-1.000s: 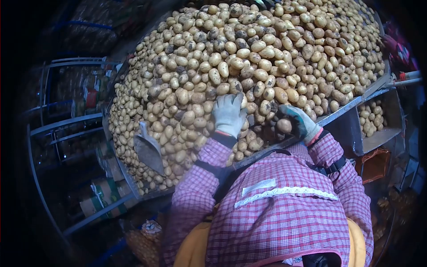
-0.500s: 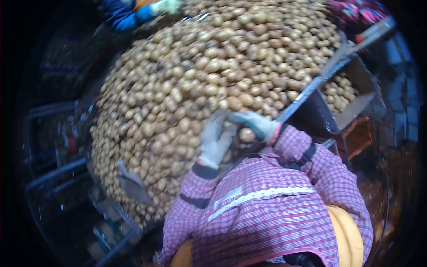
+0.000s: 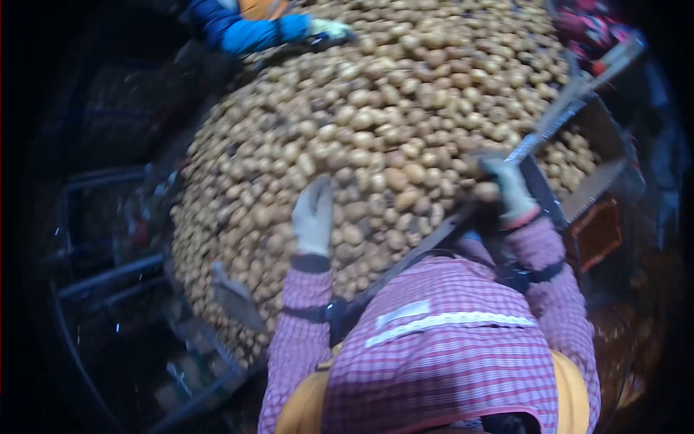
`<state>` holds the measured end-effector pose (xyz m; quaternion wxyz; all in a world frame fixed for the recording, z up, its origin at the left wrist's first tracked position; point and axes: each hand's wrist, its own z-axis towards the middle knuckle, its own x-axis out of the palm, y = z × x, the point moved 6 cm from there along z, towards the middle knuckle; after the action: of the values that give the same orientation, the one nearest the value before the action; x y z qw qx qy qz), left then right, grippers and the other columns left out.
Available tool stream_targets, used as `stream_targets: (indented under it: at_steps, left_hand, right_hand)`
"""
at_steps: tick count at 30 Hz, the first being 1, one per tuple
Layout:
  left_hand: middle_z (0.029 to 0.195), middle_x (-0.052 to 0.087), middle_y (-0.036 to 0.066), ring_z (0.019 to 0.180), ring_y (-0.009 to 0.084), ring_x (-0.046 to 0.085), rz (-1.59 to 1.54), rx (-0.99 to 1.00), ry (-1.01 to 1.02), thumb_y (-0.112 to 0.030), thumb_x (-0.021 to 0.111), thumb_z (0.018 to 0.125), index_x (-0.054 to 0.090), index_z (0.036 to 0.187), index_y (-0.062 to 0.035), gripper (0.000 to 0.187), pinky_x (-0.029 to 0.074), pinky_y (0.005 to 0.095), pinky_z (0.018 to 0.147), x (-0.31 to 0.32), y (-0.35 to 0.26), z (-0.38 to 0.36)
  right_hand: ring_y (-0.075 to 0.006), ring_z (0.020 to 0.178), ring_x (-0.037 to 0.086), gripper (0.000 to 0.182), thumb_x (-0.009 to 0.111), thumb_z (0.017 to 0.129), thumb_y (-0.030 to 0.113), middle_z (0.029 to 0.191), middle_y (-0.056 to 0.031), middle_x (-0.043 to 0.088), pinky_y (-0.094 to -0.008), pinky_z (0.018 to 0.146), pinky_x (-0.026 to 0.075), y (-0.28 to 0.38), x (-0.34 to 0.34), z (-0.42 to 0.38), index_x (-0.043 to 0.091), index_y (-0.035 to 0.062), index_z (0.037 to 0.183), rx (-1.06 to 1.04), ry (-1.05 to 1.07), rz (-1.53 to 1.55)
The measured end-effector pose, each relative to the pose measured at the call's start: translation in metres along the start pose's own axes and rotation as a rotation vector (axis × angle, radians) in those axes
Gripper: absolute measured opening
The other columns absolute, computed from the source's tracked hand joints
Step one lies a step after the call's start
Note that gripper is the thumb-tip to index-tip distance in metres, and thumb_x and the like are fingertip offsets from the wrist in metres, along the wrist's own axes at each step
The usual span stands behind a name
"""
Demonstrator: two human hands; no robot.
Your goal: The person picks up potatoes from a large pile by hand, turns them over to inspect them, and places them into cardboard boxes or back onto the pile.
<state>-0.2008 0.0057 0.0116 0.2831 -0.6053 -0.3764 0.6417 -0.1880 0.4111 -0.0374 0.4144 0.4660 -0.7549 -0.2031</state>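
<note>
A large heap of potatoes (image 3: 347, 137) spreads out in front of me. My left hand (image 3: 313, 217), in a pale glove, rests over the near part of the heap, fingers stretched out and nothing seen in it. My right hand (image 3: 508, 189), also gloved and blurred by motion, is at the right edge of the heap, beside the metal divider. A potato (image 3: 486, 192) sits against its curled fingers, partly covered by them.
A metal divider (image 3: 553, 130) borders a side chute with more potatoes (image 3: 567, 163). An orange crate (image 3: 596, 233) stands below it. A co-worker's gloved hand (image 3: 330, 30) reaches in at the top; another person's sleeve (image 3: 589, 29) shows top right. A grey plate (image 3: 237, 298) stands among the potatoes.
My hands were close together over the near edge and have parted. The left moved left over the heap; the right moved right with a potato. The co-worker's hand reaches further in.
</note>
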Motion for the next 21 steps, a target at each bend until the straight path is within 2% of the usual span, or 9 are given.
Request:
stream_targets:
  at_steps: [2, 4, 6, 8, 11, 13, 14, 16, 21]
  left_hand:
    - [0.115, 0.073, 0.014, 0.109, 0.0183, 0.068, -0.124, -0.192, -0.055, -0.006, 0.061, 0.1, 0.066, 0.126, 0.0032, 0.029, 0.053, 0.0298, 0.097, -0.023, 0.013, 0.005]
    - [0.114, 0.072, 0.014, 0.107, 0.0174, 0.068, -0.138, -0.22, -0.086, -0.006, 0.061, 0.1, 0.067, 0.125, 0.0034, 0.028, 0.053, 0.0292, 0.095, -0.034, 0.017, 0.008]
    - [0.113, 0.072, 0.015, 0.105, 0.0165, 0.068, -0.165, -0.244, -0.101, -0.007, 0.061, 0.1, 0.067, 0.125, 0.0036, 0.028, 0.053, 0.0286, 0.092, -0.034, 0.014, 0.008]
    - [0.114, 0.072, 0.015, 0.103, 0.0152, 0.067, -0.134, -0.241, 0.006, -0.007, 0.062, 0.099, 0.067, 0.124, 0.0037, 0.027, 0.054, 0.0279, 0.089, -0.019, -0.002, 0.008]
    - [0.114, 0.072, 0.017, 0.103, 0.0267, 0.068, 0.225, 0.077, -0.083, -0.014, 0.065, 0.095, 0.067, 0.122, 0.0014, 0.031, 0.053, 0.0365, 0.092, -0.011, -0.01, 0.024]
    - [0.12, 0.069, 0.022, 0.112, 0.0382, 0.065, 0.484, 0.211, -0.067, -0.018, 0.068, 0.091, 0.068, 0.122, 0.0012, 0.036, 0.05, 0.0423, 0.101, 0.002, -0.009, 0.032]
    - [0.124, 0.066, 0.021, 0.116, 0.0381, 0.062, 0.468, 0.067, 0.064, -0.021, 0.069, 0.089, 0.068, 0.121, -0.0012, 0.038, 0.049, 0.0439, 0.102, 0.013, 0.01, 0.034]
    - [0.124, 0.064, 0.02, 0.117, 0.0385, 0.06, 0.743, 0.252, -0.01, -0.023, 0.07, 0.086, 0.069, 0.122, -0.0042, 0.041, 0.049, 0.0454, 0.101, 0.025, 0.001, 0.02]
    - [0.124, 0.063, 0.019, 0.118, 0.0384, 0.059, 0.716, 0.101, 0.15, -0.023, 0.075, 0.081, 0.066, 0.128, -0.008, 0.05, 0.049, 0.0455, 0.102, 0.023, -0.007, -0.011]
  right_hand:
    - [-0.019, 0.082, 0.068, 0.041, 0.06, 0.096, 0.026, 0.101, -0.0082, 0.068, -0.0331, 0.063, 0.057, 0.035, -0.041, -0.006, 0.061, 0.0031, 0.13, -0.299, -0.01, -0.114]
    - [-0.02, 0.095, 0.068, 0.043, 0.062, 0.098, 0.029, 0.11, -0.0106, 0.068, -0.0324, 0.08, 0.058, 0.05, -0.129, 0.01, 0.062, 0.0024, 0.132, -0.318, -0.188, -0.061]
    - [-0.02, 0.113, 0.065, 0.043, 0.063, 0.101, 0.029, 0.124, -0.0117, 0.067, -0.0316, 0.1, 0.052, 0.086, -0.221, 0.024, 0.062, 0.0021, 0.135, -0.464, -0.3, -0.479]
    - [-0.0191, 0.125, 0.06, 0.043, 0.062, 0.103, 0.026, 0.136, -0.0108, 0.064, -0.0317, 0.109, 0.046, 0.134, -0.238, 0.001, 0.06, 0.0024, 0.139, -0.622, -0.414, -0.73]
    - [-0.0182, 0.127, 0.059, 0.042, 0.06, 0.104, 0.027, 0.14, -0.0091, 0.062, -0.0316, 0.109, 0.045, 0.162, -0.238, -0.005, 0.061, 0.0038, 0.14, -0.62, -0.466, -0.745]
    - [-0.0118, 0.103, 0.066, 0.04, 0.062, 0.103, 0.03, 0.128, -0.0065, 0.068, -0.0264, 0.087, 0.053, 0.142, -0.187, 0.012, 0.065, 0.0048, 0.135, -0.487, -0.391, -0.548]
    - [-0.0088, 0.092, 0.067, 0.039, 0.063, 0.103, 0.03, 0.123, -0.0053, 0.071, -0.024, 0.077, 0.054, 0.127, -0.159, 0.026, 0.067, 0.0048, 0.132, -0.374, -0.356, -0.519]
    - [-0.0046, 0.074, 0.061, 0.036, 0.065, 0.102, 0.029, 0.11, -0.0026, 0.074, -0.0195, 0.063, 0.048, 0.092, -0.097, 0.052, 0.069, 0.0046, 0.128, -0.356, -0.205, -0.528]
    - [-0.0051, 0.069, 0.057, 0.035, 0.064, 0.102, 0.027, 0.101, -0.0016, 0.073, -0.0194, 0.061, 0.047, 0.024, 0.018, 0.079, 0.069, 0.0026, 0.126, -0.242, 0.17, -0.527]
